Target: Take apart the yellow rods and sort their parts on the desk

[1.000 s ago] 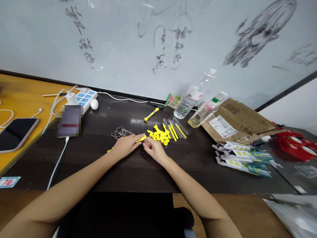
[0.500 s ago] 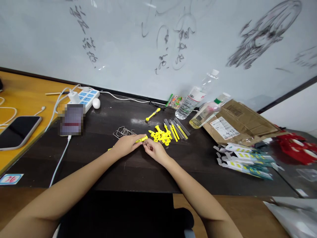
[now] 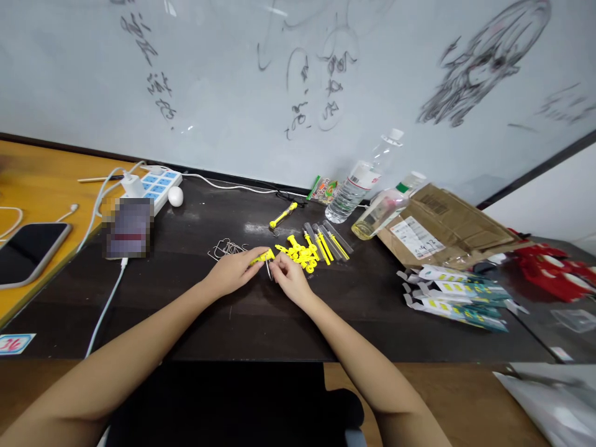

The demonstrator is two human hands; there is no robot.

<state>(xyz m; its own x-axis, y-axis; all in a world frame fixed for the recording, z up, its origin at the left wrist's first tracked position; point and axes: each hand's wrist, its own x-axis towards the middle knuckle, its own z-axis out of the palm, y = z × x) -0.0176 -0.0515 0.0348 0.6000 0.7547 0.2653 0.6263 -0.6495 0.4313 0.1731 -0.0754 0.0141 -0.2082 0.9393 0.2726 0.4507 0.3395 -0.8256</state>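
My left hand (image 3: 235, 271) is closed on a yellow plastic part (image 3: 265, 256), whose round end sticks out past the fingertips. Right beside it, my right hand (image 3: 289, 276) pinches a thin bent metal wire (image 3: 269, 270) that meets the yellow part. Whether the wire is fitted into it is too small to tell. Behind the left hand lies a tangle of bent metal wires (image 3: 226, 248). Small yellow plastic pieces (image 3: 298, 251) are heaped just beyond the right hand, next to clear tubes with yellow rods (image 3: 326, 242). Farther back is a yellow piece with a metal hook (image 3: 283, 215).
Two bottles, one of clear water (image 3: 351, 192) and one of yellowish liquid (image 3: 379, 217), stand by a cardboard package (image 3: 442, 223). Flattened printed boxes (image 3: 459, 298) lie at right. On the left are a power strip (image 3: 162, 186), a charging phone (image 3: 130, 228) and another phone (image 3: 32, 251).
The metal wire now shows between my hands, against the yellow part. My left hand has turned the part's round end more into sight. The whole view has shifted slightly.
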